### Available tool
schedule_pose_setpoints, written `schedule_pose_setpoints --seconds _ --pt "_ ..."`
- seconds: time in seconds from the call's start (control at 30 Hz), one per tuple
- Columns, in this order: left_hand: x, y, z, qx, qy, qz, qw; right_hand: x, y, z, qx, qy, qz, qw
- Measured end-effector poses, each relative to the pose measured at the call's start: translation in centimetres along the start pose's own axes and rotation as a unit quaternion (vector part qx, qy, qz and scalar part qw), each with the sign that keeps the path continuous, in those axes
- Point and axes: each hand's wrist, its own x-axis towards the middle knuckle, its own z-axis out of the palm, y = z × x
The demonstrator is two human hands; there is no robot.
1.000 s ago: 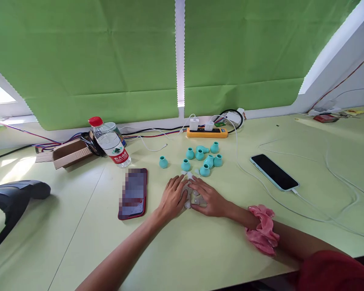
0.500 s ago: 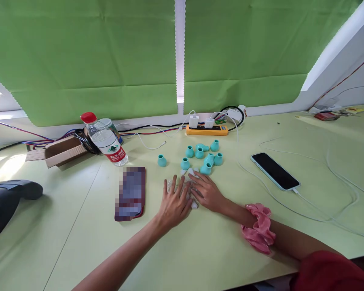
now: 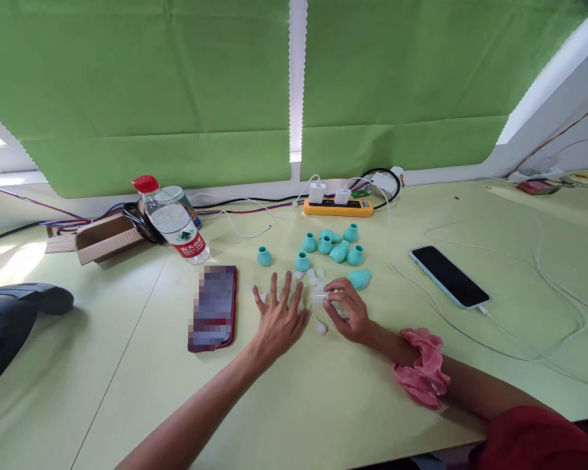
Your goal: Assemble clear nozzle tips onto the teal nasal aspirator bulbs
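White pieces (image 3: 318, 297), right hand (image 3: 347, 312) pinching, left hand (image 3: 277, 318) splayed

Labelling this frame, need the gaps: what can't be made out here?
- Head view: small white pieces partly covered by the left hand and right hand; count unclear.
- Whether the right hand's fingers pinch a piece: too small.
- Red-cased phone screen: blurred out.
- Dark object: cut off by the left edge.
- Water bottle hides most of the can behind it.
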Motion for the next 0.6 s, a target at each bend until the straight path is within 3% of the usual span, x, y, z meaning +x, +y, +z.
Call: schedule_pose_setpoints --seconds 0.13,0.23,0.33,0.47,0.6 --pt "0.1 0.4 -0.2 -0.019 0.001 0.043 0.999 -0.3 -0.2 0.3 0.148 0.020 0.115 0.982" --pt "0.5 0.7 -0.1 -0.028 0.001 0.024 0.999 -0.1 -0.1 0.6 0.248 0.023 0.229 0.941" --pt "1.1 1.0 0.1 -0.036 -0.004 0.016 0.999 0.1 0.0 0.9 0.288 0.050 0.289 0.912" --pt "1.6 0.8 0.5 -0.043 0.001 0.021 0.999 0.2 0.0 1.1 0.275 0.047 0.290 0.915" --pt "1.3 0.3 1.1 -0.096 0.059 0.060 0.992 1.2 -0.1 0.1 0.213 0.043 0.187 0.958"
